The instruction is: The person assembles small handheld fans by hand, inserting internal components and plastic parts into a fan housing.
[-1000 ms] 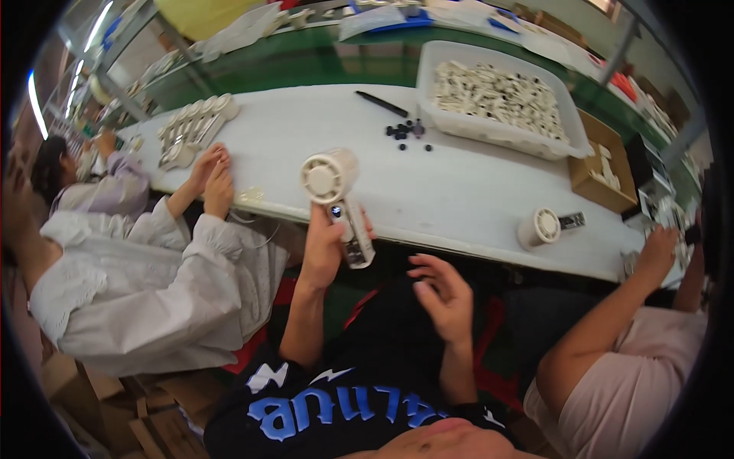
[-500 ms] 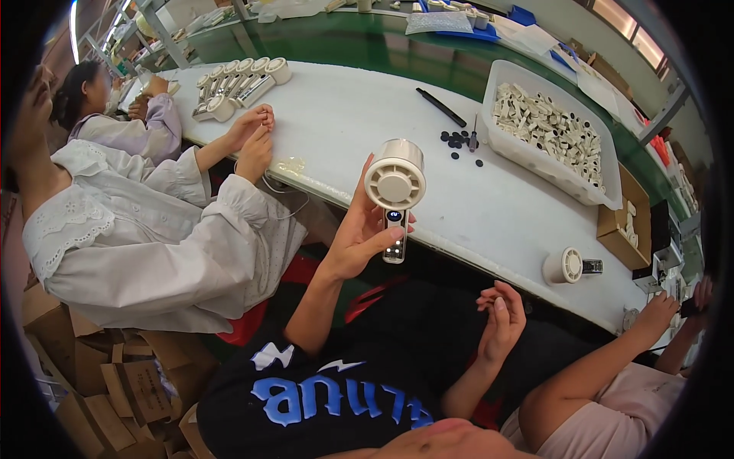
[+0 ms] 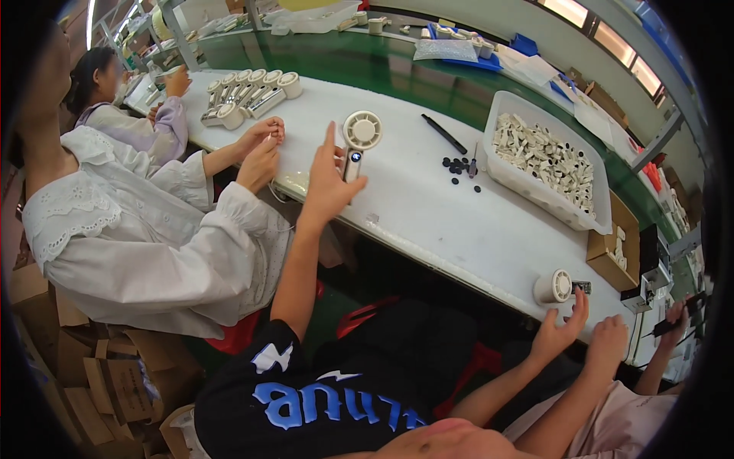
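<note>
My left hand (image 3: 329, 187) is at the near table edge, thumb and fingers around the handle of a cream handheld fan (image 3: 362, 130). The index finger points up beside the round slotted head, and a small display glows on the handle. My right hand (image 3: 560, 333) is open with its fingers apart, just short of a second handheld fan (image 3: 553, 287). That fan lies on the white table (image 3: 428, 206), its dark-faced handle (image 3: 581, 288) turned right, close to my fingertips.
Several fans (image 3: 256, 92) lie in a row at the far left. A white bin (image 3: 497, 164) of small parts, a cardboard box (image 3: 604, 264), black discs (image 3: 456, 164), a screwdriver (image 3: 473, 167) and a black pen-like tool (image 3: 443, 134) are to the right. Co-workers sit on both sides.
My left hand has carried the fan forward and left over the table. My right hand has moved right, from near my body to the second fan, its fingers opening out.
</note>
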### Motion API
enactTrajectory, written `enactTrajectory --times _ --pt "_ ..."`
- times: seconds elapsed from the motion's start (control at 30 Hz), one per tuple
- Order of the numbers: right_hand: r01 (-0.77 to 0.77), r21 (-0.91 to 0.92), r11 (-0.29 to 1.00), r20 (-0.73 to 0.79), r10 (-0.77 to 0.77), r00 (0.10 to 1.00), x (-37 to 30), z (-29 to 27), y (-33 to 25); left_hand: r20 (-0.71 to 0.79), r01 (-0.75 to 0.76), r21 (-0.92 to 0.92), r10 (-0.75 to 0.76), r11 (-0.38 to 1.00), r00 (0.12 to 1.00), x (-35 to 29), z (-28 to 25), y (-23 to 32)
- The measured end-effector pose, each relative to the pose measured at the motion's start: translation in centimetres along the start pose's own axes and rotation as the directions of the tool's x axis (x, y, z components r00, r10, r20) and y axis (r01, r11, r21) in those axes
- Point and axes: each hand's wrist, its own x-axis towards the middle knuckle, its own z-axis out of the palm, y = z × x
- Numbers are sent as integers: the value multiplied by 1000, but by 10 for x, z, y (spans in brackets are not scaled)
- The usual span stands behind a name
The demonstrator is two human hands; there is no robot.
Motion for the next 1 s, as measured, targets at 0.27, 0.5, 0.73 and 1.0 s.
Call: enactTrajectory --times 0.27,0.5,0.73,1.0 --pt "64 -124 990 238 -32 971 22 16 -1 -27 252 432 -267 866 963 46 -29 -1" --pt "-105 -108 989 227 128 966 38 8 -37 521 -223 -167 278 960 807 -37 105 61" --pt "39 462 886 541 -316 780 62 66 -111 542 38 -419 217 907 812 -41 124 49" --pt "-98 -261 960 534 228 814 200 179 -54 345 -17 -358 150 934 926 -38 134 27"
